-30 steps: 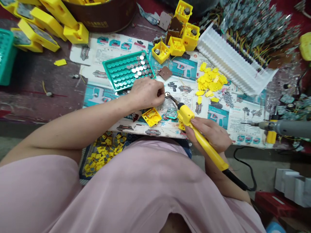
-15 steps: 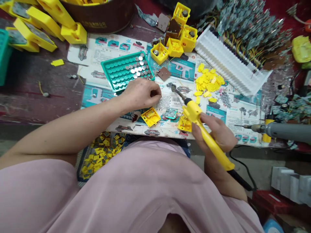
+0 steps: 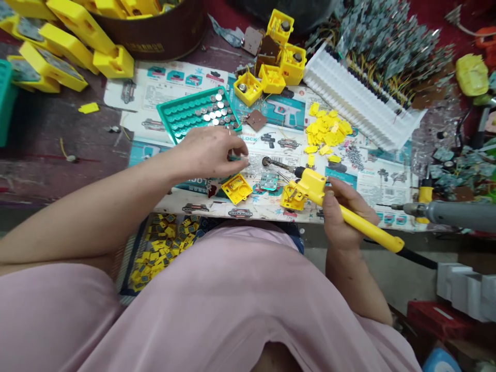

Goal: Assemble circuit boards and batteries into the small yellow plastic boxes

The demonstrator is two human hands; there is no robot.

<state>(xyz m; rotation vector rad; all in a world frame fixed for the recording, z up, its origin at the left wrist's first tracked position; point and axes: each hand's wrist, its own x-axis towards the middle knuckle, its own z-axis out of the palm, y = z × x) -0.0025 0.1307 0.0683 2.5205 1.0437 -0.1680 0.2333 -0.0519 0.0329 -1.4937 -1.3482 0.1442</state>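
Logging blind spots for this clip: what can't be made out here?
Head view only.
Whether the left hand holds anything: its curled fingers cover the spot.
The brown tub: cut off by the top edge.
Print on the paper sheet: too small to read.
The yellow housing by the right hand: partly behind the soldering iron.

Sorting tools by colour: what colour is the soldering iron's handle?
Yellow handle, held in the right hand; head view.

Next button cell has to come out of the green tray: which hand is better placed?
Left, probably. The left hand is at the green tray's near edge, by its button cells; the right hand grips the soldering iron, farther off.
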